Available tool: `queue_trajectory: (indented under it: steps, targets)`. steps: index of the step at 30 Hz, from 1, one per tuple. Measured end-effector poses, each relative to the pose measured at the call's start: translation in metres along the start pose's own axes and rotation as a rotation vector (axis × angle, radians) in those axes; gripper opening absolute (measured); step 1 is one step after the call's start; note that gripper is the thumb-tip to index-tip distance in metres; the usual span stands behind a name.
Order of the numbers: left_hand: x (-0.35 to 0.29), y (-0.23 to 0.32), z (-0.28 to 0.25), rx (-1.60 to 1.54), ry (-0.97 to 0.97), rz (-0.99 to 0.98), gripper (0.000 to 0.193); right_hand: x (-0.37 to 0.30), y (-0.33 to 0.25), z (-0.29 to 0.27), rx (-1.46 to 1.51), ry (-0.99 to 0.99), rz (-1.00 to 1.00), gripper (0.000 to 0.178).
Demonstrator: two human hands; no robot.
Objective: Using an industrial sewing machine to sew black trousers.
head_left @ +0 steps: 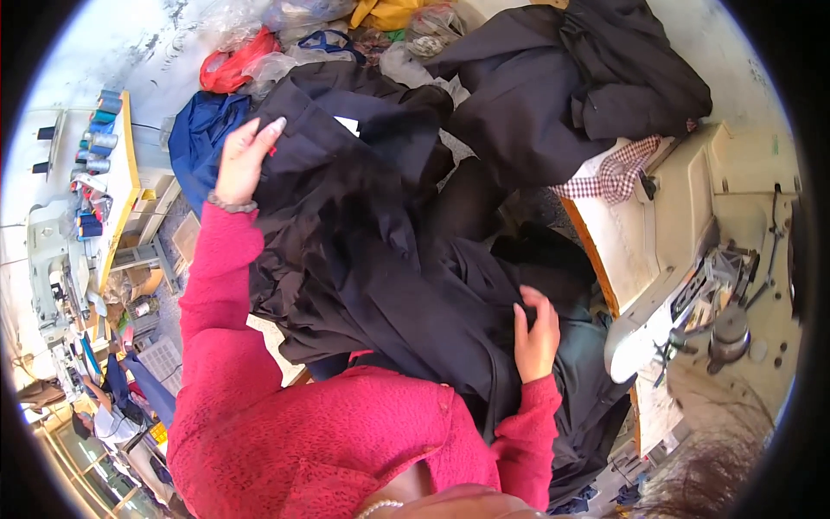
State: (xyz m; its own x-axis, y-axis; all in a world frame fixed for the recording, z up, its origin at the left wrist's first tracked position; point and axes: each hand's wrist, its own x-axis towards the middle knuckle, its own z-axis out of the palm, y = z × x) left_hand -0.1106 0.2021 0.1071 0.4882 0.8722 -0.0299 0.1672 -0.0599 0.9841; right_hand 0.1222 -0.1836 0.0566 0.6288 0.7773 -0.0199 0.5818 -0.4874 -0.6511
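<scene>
A large black garment (372, 251), perhaps trousers, lies in folds across my lap and the heap in front of me. My left hand (245, 160) pinches its far-left edge, where a wide waistband-like strip shows, and holds that part up. A small white label (347, 125) shows beside that strip, and a bit of red is near my thumb. Lower and to the right, my right hand (538, 333) is against the dark folds with its thumb apart from the fingers. Nothing shows gripped in it.
Another black garment (553, 86) is draped at the far right beside a checked cloth (618, 169). A sewing machine (666, 294) stands on the right. Plastic bags (303, 35) lie at the back; thread spools (102, 138) line a left shelf. A person (117, 424) is at the far left.
</scene>
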Motion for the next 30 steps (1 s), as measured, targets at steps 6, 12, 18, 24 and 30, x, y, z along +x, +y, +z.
queue_trajectory:
  steps: [6,12,18,24,30]
  targets:
    - [-0.081,0.115,0.000,-0.187,-0.087,0.123,0.027,0.032,-0.102,0.007,0.143,-0.163,-0.597,0.052]
    - [-0.138,0.191,0.012,-0.863,-0.487,0.263,0.046,0.008,-0.106,0.006,0.075,0.162,-0.655,0.046]
    - [-0.110,0.213,0.040,-0.003,0.223,0.808,0.039,-0.052,-0.094,-0.051,0.435,-0.131,-0.602,0.016]
    - [0.003,0.104,0.087,0.830,0.020,0.905,0.028,-0.064,-0.098,-0.068,1.063,-0.246,-0.068,0.023]
    - [-0.146,-0.010,0.133,0.744,-0.417,0.404,0.019,0.014,0.009,0.028,1.205,0.055,0.252,0.009]
